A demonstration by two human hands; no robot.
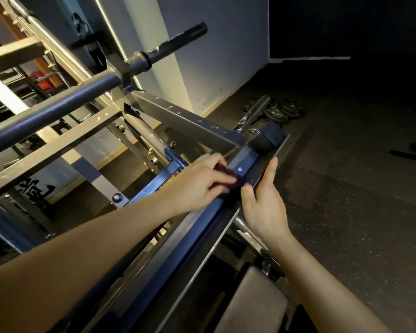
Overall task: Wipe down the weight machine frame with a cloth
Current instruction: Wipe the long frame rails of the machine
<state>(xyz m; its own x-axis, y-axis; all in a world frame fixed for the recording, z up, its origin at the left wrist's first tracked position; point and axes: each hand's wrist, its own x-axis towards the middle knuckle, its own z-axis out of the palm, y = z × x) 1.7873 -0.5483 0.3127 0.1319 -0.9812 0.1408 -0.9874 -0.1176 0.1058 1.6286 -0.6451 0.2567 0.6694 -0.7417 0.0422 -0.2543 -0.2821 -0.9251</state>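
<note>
Fingers of the left hand (199, 185) pressed a dark cloth (228, 180) flat against the weight machine frame (168, 239), on its long dark rail. The right hand (265, 200) lay open along the rail's outer edge, just beside the cloth, holding nothing.

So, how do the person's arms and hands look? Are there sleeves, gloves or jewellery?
Both forearms are bare up to the picture's edge: no sleeves show. The left hand and the right hand wear no gloves, and no ring, watch or bracelet can be seen.
</note>
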